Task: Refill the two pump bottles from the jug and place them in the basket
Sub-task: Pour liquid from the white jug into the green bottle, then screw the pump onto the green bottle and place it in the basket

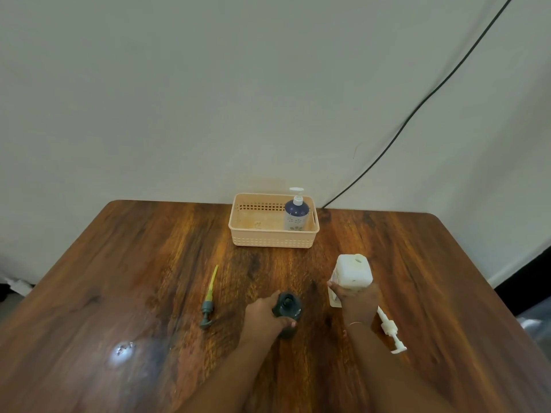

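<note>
Pump bottles sit in two places: a dark bottle (286, 308) with its neck open stands upright on the wooden table (119, 263), gripped by the left hand (264, 315), whose fingers wrap around its left and near sides, while a navy bottle (296, 214) with a white pump fitted stands upright in the right end of the peach basket (272, 238), well beyond both hands near the table's far edge. Just right of the dark bottle, the right hand (356, 302) is closed around the lower part of the white jug (353, 271), which is uncapped, its round mouth visible at the top; whether the jug's base touches the table cannot be told, since the hand hides it. A thin bangle (354, 324) circles the right wrist. To the left of the left hand, apart from it, lies a grey pump head (207, 311) with a yellowish dip tube pointing away from the person. A white pump (390, 330) lies on the table just right of the right wrist. A black cable (417, 105) runs down the wall (179, 84) beyond the basket.
</note>
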